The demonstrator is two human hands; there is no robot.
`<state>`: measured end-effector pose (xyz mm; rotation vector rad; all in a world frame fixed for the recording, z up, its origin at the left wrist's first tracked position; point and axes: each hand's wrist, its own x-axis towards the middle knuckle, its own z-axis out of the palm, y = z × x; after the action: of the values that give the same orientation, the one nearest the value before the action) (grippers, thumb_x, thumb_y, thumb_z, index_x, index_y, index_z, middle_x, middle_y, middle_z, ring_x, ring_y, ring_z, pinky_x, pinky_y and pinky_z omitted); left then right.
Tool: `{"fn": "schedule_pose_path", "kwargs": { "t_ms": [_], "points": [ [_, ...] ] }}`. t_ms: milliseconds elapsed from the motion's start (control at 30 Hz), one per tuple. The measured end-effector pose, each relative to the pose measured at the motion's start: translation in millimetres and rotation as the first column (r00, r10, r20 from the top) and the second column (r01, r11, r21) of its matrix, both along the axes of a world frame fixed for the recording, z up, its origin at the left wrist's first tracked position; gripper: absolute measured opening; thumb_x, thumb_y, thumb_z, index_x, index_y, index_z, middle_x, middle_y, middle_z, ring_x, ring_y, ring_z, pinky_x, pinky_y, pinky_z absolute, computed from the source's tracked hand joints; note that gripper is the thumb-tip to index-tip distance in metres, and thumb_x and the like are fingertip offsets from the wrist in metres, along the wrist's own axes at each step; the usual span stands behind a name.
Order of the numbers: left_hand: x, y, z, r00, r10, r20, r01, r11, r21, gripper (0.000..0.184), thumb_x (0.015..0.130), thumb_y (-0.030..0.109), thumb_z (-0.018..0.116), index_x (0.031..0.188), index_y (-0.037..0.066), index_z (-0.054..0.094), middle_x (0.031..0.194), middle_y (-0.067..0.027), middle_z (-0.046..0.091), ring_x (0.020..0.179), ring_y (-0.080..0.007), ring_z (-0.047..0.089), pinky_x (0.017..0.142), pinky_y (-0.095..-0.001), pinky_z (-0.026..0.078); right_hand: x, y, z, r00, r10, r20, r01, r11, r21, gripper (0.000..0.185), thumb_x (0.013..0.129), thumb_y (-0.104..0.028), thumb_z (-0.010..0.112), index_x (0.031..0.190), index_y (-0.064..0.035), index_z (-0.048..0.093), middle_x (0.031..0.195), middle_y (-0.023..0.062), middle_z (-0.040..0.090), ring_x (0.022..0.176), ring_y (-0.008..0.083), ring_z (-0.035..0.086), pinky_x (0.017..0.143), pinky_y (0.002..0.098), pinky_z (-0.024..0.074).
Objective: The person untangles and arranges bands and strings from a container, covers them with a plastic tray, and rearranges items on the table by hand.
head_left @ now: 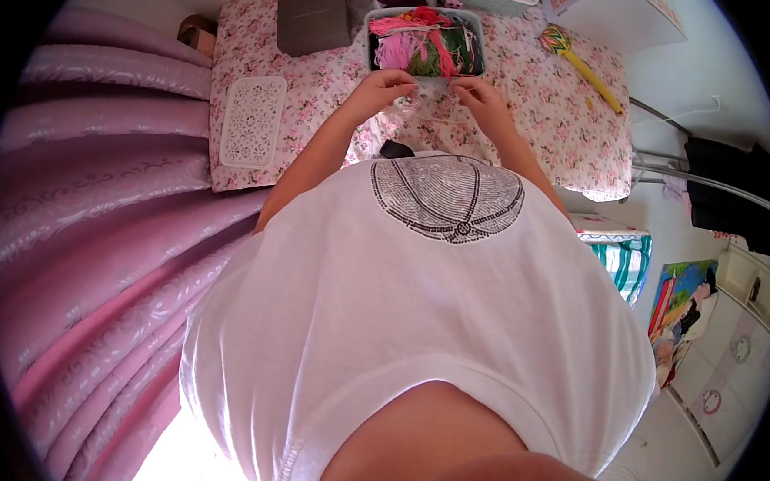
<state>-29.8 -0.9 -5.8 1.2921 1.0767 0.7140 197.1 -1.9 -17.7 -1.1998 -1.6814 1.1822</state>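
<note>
Left hand and right hand seem to be pinching some clear film by the strand basket, so steady hold next imo.

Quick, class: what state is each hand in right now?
Left hand: fingers curled; whether closed on anything cannot be told.
Right hand: likewise curled, grip unclear.

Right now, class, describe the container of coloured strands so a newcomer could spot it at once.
Find the pink floral tablecloth. Just beyond the left hand and right hand sits a pale-rimmed container. Unlike the dark box to its left, it stands open, showing pink, red and green strands.
</note>
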Motion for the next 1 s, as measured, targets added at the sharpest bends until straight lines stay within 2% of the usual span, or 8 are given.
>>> {"fn": "schedule_pose_path", "kwargs": {
  "t_ms": [100, 200, 400, 600, 700, 800, 900, 1000],
  "points": [
    [12.0, -2.1, 6.3, 0.996, -0.068, 0.058, 0.061, 0.993, 0.104, 0.014, 0.074, 0.014, 0.056, 0.081, 0.003, 0.057, 0.071, 0.0000, 0.056, 0.062, -0.0060, 0.048, 0.055, -0.0208, 0.040, -22.0, -5.3, 19.6, 0.990, 0.117, -0.073, -0.122, 0.991, -0.061, 0.020, 0.077, -0.012, 0.056, 0.095, -0.0051, 0.055, 0.078, 0.0035, 0.056, 0.063, 0.0080, 0.049, 0.054, 0.0216, 0.0404],
    [15.1, -0.5, 0.2, 0.988, -0.130, 0.082, 0.120, 0.987, 0.107, 0.013, 0.073, 0.013, 0.055, 0.079, 0.002, 0.057, 0.069, -0.0005, 0.055, 0.064, -0.0071, 0.049, 0.058, -0.0208, 0.040, -32.0, -8.4, 32.1, 0.987, 0.156, -0.041, -0.160, 0.981, -0.108, 0.017, 0.076, -0.010, 0.056, 0.092, -0.0034, 0.056, 0.075, 0.0033, 0.056, 0.062, 0.0079, 0.049, 0.055, 0.0209, 0.0403],
    [13.5, -4.4, 4.7, 0.988, -0.115, -0.101, 0.130, 0.979, 0.158, 0.012, 0.074, 0.014, 0.056, 0.078, 0.003, 0.057, 0.067, 0.0006, 0.054, 0.060, -0.0049, 0.046, 0.052, -0.0192, 0.037, -28.2, -4.8, 20.0, 0.987, 0.163, 0.007, -0.159, 0.971, -0.179, 0.011, 0.076, -0.009, 0.056, 0.082, 0.0001, 0.055, 0.066, 0.0019, 0.054, 0.060, 0.0082, 0.048, 0.054, 0.0216, 0.0395],
    [13.4, -6.1, 0.8, 0.989, -0.074, -0.128, 0.102, 0.967, 0.234, 0.013, 0.072, 0.015, 0.057, 0.076, 0.003, 0.057, 0.065, 0.0006, 0.053, 0.057, -0.0052, 0.044, 0.050, -0.0201, 0.036, -27.8, -6.5, 12.1, 0.989, 0.146, 0.025, -0.142, 0.983, -0.115, 0.009, 0.077, -0.010, 0.054, 0.079, -0.0015, 0.055, 0.065, 0.0007, 0.052, 0.059, 0.0067, 0.044, 0.052, 0.0211, 0.0374],
    [11.6, -5.5, 0.7, 0.977, -0.079, -0.199, 0.129, 0.959, 0.252, 0.015, 0.071, 0.016, 0.057, 0.076, 0.002, 0.056, 0.065, 0.0007, 0.053, 0.057, -0.0056, 0.044, 0.050, -0.0204, 0.036, -28.8, -5.2, 9.4, 0.991, 0.113, -0.076, -0.125, 0.975, -0.181, 0.010, 0.078, -0.012, 0.053, 0.079, -0.0014, 0.054, 0.064, 0.0000, 0.050, 0.058, 0.0066, 0.043, 0.052, 0.0212, 0.0369],
    [11.8, -5.6, 2.4, 0.971, -0.051, -0.235, 0.106, 0.968, 0.229, 0.016, 0.068, 0.015, 0.058, 0.075, 0.001, 0.058, 0.065, -0.0053, 0.057, 0.060, -0.0112, 0.052, 0.056, -0.0250, 0.041, -29.1, -3.2, 12.3, 0.986, 0.084, -0.147, -0.115, 0.969, -0.219, 0.013, 0.078, -0.014, 0.054, 0.078, -0.0010, 0.053, 0.062, -0.0008, 0.048, 0.057, 0.0066, 0.042, 0.051, 0.0214, 0.0365],
    [10.2, -5.7, 6.7, 0.973, -0.037, -0.229, 0.104, 0.952, 0.288, 0.015, 0.072, 0.017, 0.058, 0.076, 0.003, 0.058, 0.065, 0.0011, 0.053, 0.056, -0.0054, 0.044, 0.049, -0.0201, 0.036, -24.6, 0.4, 5.9, 0.996, 0.064, -0.068, -0.077, 0.976, -0.203, 0.015, 0.078, -0.016, 0.054, 0.077, -0.0011, 0.053, 0.062, -0.0018, 0.047, 0.056, 0.0063, 0.041, 0.050, 0.0217, 0.0352],
    [8.4, -7.0, 20.0, 0.994, -0.024, -0.103, 0.033, 0.995, 0.094, 0.014, 0.073, 0.018, 0.058, 0.078, 0.005, 0.059, 0.068, 0.0012, 0.055, 0.056, -0.0049, 0.045, 0.049, -0.0189, 0.036, -20.3, 4.4, 1.2, 0.996, 0.086, -0.015, -0.087, 0.972, -0.219, 0.017, 0.079, -0.018, 0.053, 0.076, -0.0014, 0.052, 0.061, -0.0024, 0.046, 0.056, 0.0065, 0.041, 0.049, 0.0217, 0.0340]
  ]
}}
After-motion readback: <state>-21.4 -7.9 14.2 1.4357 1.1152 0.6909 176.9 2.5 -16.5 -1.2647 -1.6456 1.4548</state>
